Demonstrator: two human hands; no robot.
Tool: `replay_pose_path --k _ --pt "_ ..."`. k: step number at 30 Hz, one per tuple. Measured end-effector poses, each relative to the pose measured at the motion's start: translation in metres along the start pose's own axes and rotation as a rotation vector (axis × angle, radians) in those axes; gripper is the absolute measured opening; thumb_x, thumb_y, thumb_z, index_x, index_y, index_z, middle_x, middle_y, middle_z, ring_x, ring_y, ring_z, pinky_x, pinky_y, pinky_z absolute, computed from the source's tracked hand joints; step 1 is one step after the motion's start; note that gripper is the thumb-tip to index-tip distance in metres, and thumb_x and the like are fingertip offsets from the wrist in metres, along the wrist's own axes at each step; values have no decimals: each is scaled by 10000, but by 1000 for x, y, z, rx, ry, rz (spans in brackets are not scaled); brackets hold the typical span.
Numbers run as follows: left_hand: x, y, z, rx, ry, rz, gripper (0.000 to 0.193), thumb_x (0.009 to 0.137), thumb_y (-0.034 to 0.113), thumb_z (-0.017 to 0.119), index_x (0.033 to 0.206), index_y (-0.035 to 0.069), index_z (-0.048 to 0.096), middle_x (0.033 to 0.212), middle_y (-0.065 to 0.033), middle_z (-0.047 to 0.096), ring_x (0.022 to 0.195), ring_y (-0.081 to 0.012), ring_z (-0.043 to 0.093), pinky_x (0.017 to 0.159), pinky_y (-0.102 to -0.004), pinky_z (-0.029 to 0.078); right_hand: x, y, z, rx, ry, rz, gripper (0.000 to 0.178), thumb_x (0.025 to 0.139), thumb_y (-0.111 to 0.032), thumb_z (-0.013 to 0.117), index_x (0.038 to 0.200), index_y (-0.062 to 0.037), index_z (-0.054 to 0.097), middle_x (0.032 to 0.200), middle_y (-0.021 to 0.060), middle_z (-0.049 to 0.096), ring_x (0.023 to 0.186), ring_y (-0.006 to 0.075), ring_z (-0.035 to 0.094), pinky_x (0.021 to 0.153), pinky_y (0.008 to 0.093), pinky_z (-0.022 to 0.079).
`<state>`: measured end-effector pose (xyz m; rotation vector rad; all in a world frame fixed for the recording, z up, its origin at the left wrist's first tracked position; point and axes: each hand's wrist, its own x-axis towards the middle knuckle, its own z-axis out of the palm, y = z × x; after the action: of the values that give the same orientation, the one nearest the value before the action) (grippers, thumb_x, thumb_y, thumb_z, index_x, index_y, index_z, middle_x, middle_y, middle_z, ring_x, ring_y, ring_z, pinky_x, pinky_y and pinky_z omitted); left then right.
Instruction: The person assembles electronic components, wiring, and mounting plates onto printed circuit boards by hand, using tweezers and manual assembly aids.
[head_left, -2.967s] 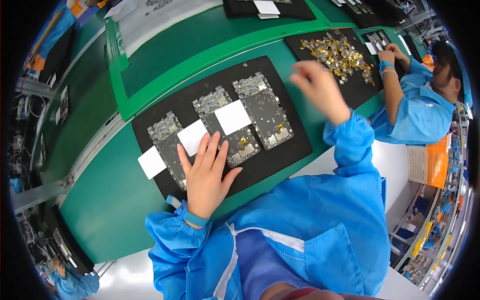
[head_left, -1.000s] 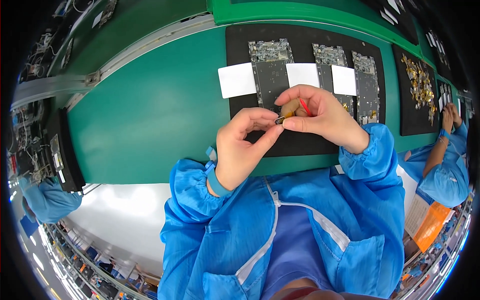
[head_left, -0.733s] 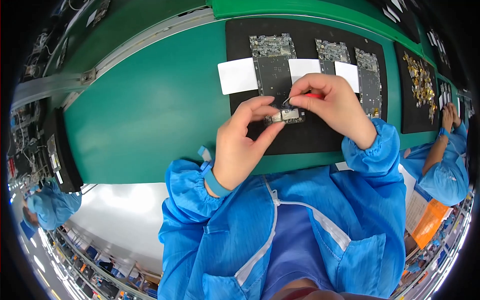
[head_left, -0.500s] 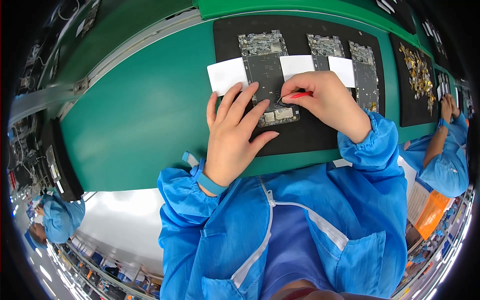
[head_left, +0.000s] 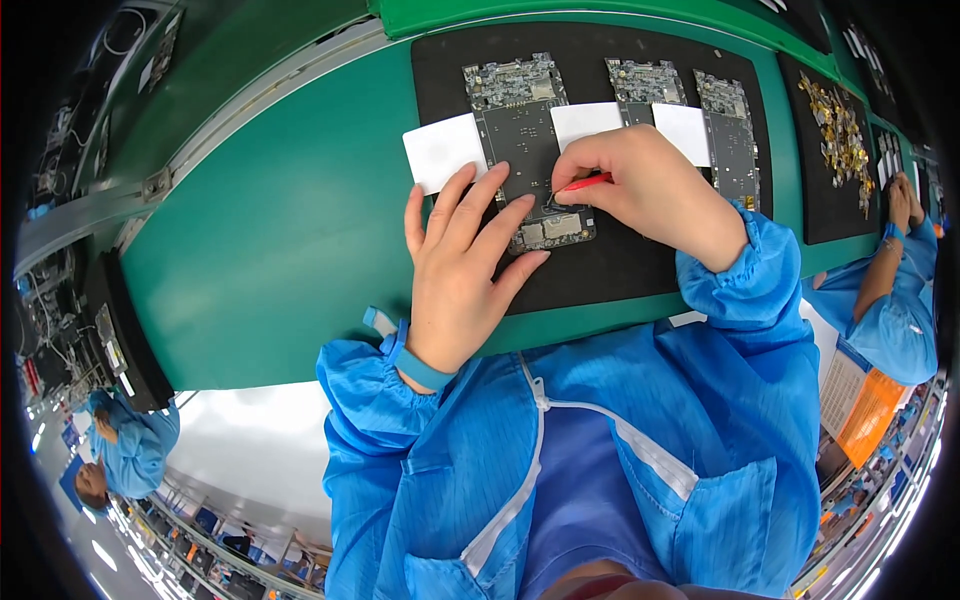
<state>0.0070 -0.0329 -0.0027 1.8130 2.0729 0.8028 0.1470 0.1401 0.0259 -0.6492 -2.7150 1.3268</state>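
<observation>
A long dark circuit board lies on a black mat in front of me. My left hand is open, its fingers spread along the board's left edge, with fingertips touching the board and a white card beside it. In a pinch, my right hand holds a slim red-handled tool. Its thin metal tip meets the lower part of the board, just above the silvery shielded section. The tip is too small to tell its kind. A second white card lies beyond my right fingers.
Two more circuit boards, one in the middle and one at the right, lie on the mat with a third white card. Further right, small gold parts cover another black mat. A co-worker's hands are at the far right.
The view has shifted slightly, so the board and mat sit a little further left and up. Both hands keep nearly the same places on the board. The person at lower left has moved a little.
</observation>
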Motion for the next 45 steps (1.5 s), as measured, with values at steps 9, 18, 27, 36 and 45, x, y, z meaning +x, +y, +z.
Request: replay_pose_path --k 9,18,27,36,45 --pt "0 0 0 -6 6 -20 491 720 187 804 1186 140 657 1390 -60 515 1350 -284 400 1146 -515 153 -5 -18 15 -382 75 -101 86 777 -125 659 796 -48 627 829 109 599 827 313 618 710 403 509" --pt "0 5 1 42 18 -52 453 726 212 797 1159 156 677 1357 -21 550 1323 -254 446 1141 -576 70 -4 -8 15 -371 87 -314 124 704 -58 620 827 -46 629 830 94 600 843 293 618 707 389 522" --pt "-1 6 2 36 61 -41 416 741 217 783 1141 159 686 1348 -20 559 1306 -256 467 1133 -598 59 -11 -10 18 -402 126 -374 130 680 -57 633 808 -47 609 802 85 578 800 271 610 654 371 516" --pt "-3 5 3 11 64 -50 428 743 218 781 1156 168 678 1353 -23 551 1317 -258 454 1135 -606 65 -30 -15 22 -248 148 -115 363 728 -60 711 1080 -47 620 990 119 642 912 320 626 751 394 519" --pt "-3 6 4 16 64 -49 430 755 212 771 1170 165 670 1365 -27 541 1326 -262 444 1140 -601 58 -30 -19 26 -173 166 -50 534 736 -57 726 1238 -63 545 997 146 636 903 341 623 769 410 509"
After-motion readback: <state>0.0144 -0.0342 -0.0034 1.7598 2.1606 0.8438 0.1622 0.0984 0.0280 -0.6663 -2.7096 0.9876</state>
